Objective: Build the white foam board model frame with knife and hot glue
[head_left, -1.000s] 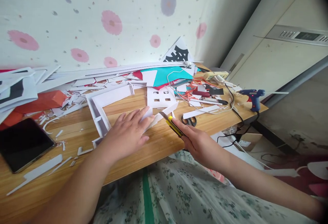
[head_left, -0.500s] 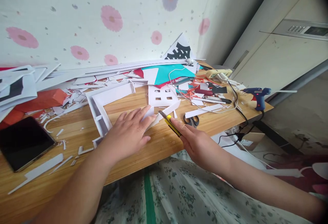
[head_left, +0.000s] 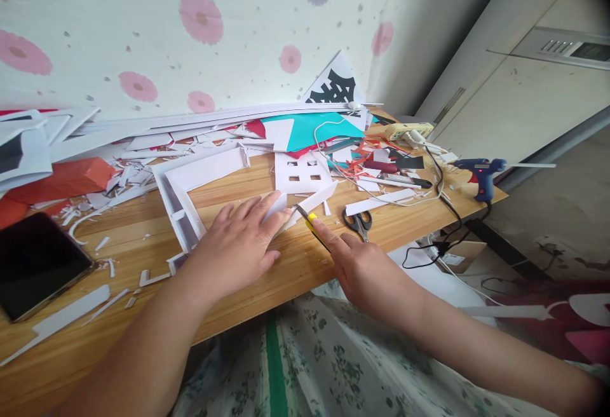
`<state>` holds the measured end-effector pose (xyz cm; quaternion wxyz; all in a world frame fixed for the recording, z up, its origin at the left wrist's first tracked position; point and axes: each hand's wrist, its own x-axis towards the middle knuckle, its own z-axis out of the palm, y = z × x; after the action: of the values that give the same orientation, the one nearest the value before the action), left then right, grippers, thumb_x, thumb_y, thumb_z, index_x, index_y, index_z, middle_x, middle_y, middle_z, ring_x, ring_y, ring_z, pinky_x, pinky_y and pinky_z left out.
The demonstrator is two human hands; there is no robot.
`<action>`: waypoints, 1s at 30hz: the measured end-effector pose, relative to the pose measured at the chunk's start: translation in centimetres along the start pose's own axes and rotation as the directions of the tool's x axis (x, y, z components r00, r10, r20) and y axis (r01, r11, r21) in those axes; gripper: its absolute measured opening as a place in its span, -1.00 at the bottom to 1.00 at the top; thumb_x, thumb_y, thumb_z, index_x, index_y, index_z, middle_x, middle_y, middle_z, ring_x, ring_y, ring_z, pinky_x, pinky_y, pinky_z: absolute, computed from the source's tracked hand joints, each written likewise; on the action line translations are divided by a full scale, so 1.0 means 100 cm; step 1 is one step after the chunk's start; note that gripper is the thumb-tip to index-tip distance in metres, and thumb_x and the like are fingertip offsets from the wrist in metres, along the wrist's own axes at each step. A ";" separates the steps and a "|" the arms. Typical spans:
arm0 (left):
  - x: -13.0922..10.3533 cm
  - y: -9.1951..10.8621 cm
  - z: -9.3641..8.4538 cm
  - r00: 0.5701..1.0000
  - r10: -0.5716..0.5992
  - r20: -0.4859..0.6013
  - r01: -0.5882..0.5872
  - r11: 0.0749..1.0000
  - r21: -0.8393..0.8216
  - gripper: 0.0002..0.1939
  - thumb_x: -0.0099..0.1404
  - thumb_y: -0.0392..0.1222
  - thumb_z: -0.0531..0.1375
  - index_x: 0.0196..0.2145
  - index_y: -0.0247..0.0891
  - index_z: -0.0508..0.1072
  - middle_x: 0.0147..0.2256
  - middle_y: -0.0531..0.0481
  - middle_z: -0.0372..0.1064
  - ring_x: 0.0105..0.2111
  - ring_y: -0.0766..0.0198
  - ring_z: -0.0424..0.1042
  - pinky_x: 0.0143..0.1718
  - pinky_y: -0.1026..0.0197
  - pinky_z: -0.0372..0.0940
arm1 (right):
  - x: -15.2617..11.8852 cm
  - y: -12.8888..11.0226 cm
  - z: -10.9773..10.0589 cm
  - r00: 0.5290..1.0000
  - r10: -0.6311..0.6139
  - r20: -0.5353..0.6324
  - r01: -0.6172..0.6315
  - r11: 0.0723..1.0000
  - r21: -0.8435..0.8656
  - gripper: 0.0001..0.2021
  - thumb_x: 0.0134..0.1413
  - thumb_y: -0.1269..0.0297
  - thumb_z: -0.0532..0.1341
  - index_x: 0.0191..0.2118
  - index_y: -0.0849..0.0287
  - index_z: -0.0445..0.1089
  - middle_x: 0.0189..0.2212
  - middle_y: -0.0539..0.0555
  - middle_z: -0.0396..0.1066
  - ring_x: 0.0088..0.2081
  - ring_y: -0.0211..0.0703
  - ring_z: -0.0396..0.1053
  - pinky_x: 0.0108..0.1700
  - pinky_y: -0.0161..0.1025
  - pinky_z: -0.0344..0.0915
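My right hand [head_left: 355, 258] is wrapped round a yellow and black utility knife [head_left: 312, 223], index finger along its top. The blade tip meets a narrow white board piece [head_left: 317, 198] near my left fingertips. My left hand [head_left: 245, 248] lies palm down with its fingers spread, pressing on white board pieces against the wooden table [head_left: 267, 296]. Just beyond is a white panel with small square cut-outs [head_left: 302, 186]. A white angular frame of upright strips [head_left: 174, 204] stands to the left of my left hand.
Black scissors [head_left: 358, 221] lie right of the knife. Farther right are a blue glue gun [head_left: 483, 178] and a power strip [head_left: 405, 131] with cables. A dark phone [head_left: 40, 264] lies at the left, near a red block [head_left: 83, 177]. Paper scraps line the back.
The view has shifted slightly. My right hand has tipped the knife a little, with the blade still beside my left fingertips. My left hand keeps its place on the board.
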<state>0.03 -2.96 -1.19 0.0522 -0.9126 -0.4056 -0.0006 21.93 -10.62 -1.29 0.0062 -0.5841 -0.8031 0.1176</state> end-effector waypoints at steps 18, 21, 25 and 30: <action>0.000 -0.001 0.003 0.998 0.040 -0.040 -0.039 0.999 0.024 -0.38 0.25 -0.14 0.20 0.25 -0.16 0.18 0.38 -0.15 -0.12 0.27 -0.16 0.11 0.15 -0.25 0.18 | 0.006 -0.006 0.001 0.999 0.013 0.053 -0.004 0.984 -0.176 -0.20 0.06 0.57 0.02 0.43 0.24 -0.25 -0.28 0.21 0.44 -0.45 -0.08 0.42 -0.43 -0.23 0.29; 0.000 -0.001 0.002 0.998 0.045 -0.045 -0.044 0.999 0.029 -0.38 0.24 -0.14 0.20 0.24 -0.16 0.19 0.38 -0.16 -0.12 0.26 -0.17 0.12 0.13 -0.25 0.19 | 0.006 -0.005 0.002 0.998 0.017 0.067 -0.004 0.982 -0.190 -0.20 0.06 0.56 0.02 0.43 0.24 -0.24 -0.29 0.22 0.45 -0.45 -0.07 0.42 -0.43 -0.23 0.30; 0.000 0.000 0.002 0.998 0.044 -0.046 -0.043 0.999 0.026 -0.41 0.25 -0.15 0.19 0.22 -0.17 0.21 0.38 -0.16 -0.11 0.26 -0.17 0.12 0.13 -0.25 0.19 | 0.007 -0.006 0.001 0.998 0.015 0.065 -0.003 0.983 -0.184 -0.22 0.07 0.55 0.02 0.42 0.25 -0.20 -0.30 0.23 0.45 -0.44 -0.04 0.44 -0.43 -0.21 0.31; 0.001 -0.001 0.003 0.997 0.049 -0.051 -0.048 0.999 0.027 -0.41 0.25 -0.15 0.19 0.22 -0.18 0.21 0.38 -0.16 -0.11 0.26 -0.17 0.12 0.14 -0.25 0.18 | 0.008 -0.006 0.000 0.996 0.015 0.088 0.000 0.986 -0.167 -0.24 0.08 0.55 0.01 0.42 0.27 -0.18 -0.27 0.26 0.46 -0.40 0.01 0.47 -0.42 -0.19 0.33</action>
<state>0.07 -2.80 -1.52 0.0745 -0.9210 -0.3819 -0.0179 21.10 -10.02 -1.30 -0.0792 -0.5799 -0.8072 0.0759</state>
